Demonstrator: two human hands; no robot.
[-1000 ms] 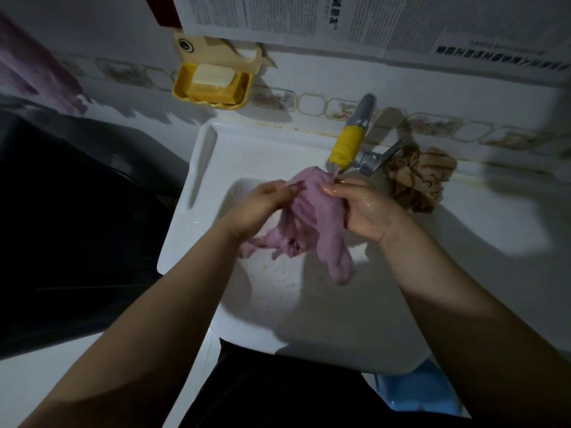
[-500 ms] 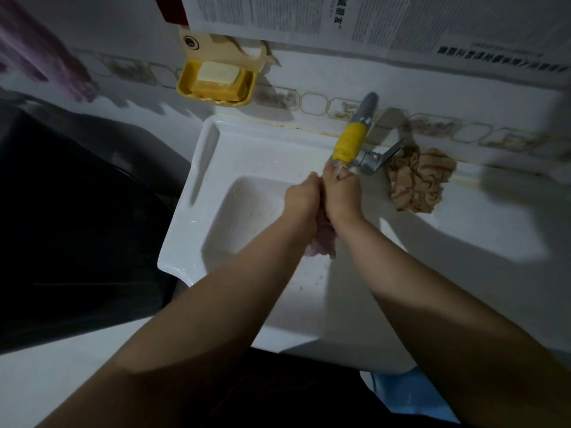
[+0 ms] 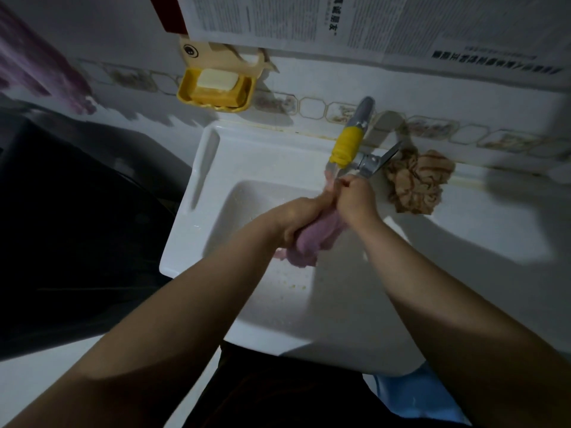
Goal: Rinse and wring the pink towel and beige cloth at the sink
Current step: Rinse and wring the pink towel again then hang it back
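Gripping pink towel (image 3: pixel 312 239) inside both hands' fingers (image 3: pixel 296 230).

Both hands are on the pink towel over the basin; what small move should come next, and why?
Probably twist the hands in opposite directions. The left hand and right hand both grip the pink towel, bunched into a roll over the sink below the tap. The beige cloth lies untouched on the ledge.
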